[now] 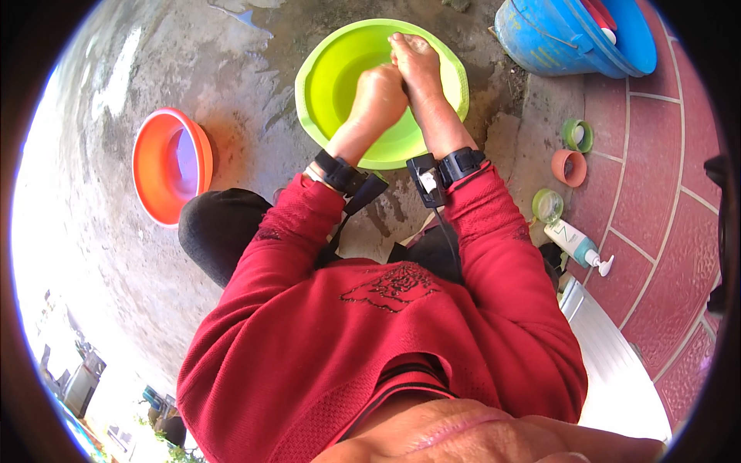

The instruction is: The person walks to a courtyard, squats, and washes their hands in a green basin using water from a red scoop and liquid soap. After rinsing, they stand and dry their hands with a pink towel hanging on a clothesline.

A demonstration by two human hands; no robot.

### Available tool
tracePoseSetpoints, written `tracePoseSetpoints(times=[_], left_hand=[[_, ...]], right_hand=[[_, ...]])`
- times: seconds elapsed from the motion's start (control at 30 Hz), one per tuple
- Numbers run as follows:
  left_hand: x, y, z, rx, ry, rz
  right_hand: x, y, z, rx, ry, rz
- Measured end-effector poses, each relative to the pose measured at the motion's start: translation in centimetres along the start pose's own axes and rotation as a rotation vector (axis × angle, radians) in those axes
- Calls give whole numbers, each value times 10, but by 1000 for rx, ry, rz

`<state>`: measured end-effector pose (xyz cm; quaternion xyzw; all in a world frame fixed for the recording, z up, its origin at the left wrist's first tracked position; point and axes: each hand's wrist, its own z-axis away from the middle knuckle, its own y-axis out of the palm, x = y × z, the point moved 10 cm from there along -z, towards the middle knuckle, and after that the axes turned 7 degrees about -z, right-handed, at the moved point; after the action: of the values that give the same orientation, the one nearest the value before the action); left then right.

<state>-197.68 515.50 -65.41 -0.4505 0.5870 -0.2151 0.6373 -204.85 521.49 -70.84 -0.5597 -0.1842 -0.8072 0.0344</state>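
Observation:
Over the lime-green basin (334, 81) my two hands meet, one against the other. My left hand (380, 96) is closed into a fist, its knuckles toward the basin's middle. Beside it my right hand (417, 65) also has its fingers curled in, near the far right of the rim. Whatever the fingers may hold is hidden beneath them. Each wrist wears a black strap with a small dark device. The visible inside of the basin is bare green plastic.
On the wet concrete to the left stands an orange basin (204, 158) with liquid in it. A blue bucket (536, 38) leans at the far right. Along the red tiles are a green cup (588, 137), a terracotta-coloured cup (569, 168), a clear green-rimmed container (548, 205) and a pump bottle (573, 242).

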Motion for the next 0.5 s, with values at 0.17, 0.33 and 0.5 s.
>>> tracePoseSetpoints(times=[0.17, 0.33, 0.5], left_hand=[[14, 27, -2, 69, -295, 1749], [5, 49, 17, 308, -411, 2105], [40, 56, 11, 393, -322, 1019]], right_hand=[[25, 46, 26, 468, 73, -702], [26, 31, 16, 383, 188, -616], [2, -7, -1, 34, 181, -623]])
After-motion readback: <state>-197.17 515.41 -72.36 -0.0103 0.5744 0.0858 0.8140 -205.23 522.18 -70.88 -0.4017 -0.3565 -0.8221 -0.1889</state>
